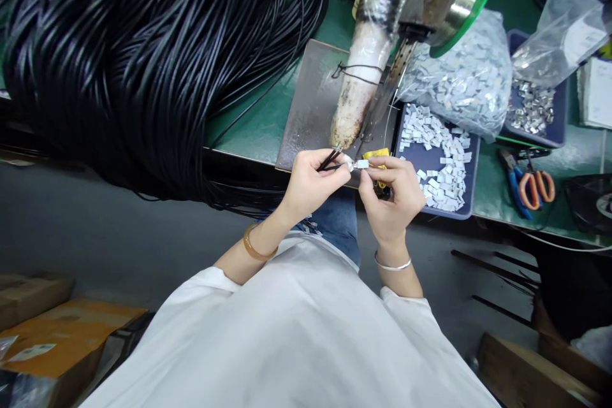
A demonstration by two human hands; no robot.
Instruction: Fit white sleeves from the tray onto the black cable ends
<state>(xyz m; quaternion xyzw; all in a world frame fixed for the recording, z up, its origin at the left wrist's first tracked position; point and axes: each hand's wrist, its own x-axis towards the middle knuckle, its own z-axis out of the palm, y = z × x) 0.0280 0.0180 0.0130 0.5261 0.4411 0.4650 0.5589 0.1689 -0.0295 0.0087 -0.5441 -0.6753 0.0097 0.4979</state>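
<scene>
My left hand [318, 180] is closed around the ends of black cables [327, 159], at the near edge of a metal plate [306, 99]. Between thumb and fingers, my right hand [393, 190] pinches a small pale rectangular piece [363, 164] close to the cable ends. Whether the piece touches a cable I cannot tell. Just above the hands is the tip of a taped white tube [356, 86]. Beside it stands a soldering machine's metal arm [388, 86]. Something yellow [377, 154] sits behind my right fingers, partly hidden.
A big bundle of black cable [119, 64] covers the left of the green bench. On the right are a blue tray [471, 194] of pale pieces, a filled plastic bag [463, 70], a bin [564, 121] of metal parts, blue-handled cutters [516, 188] and orange-handled scissors [536, 188].
</scene>
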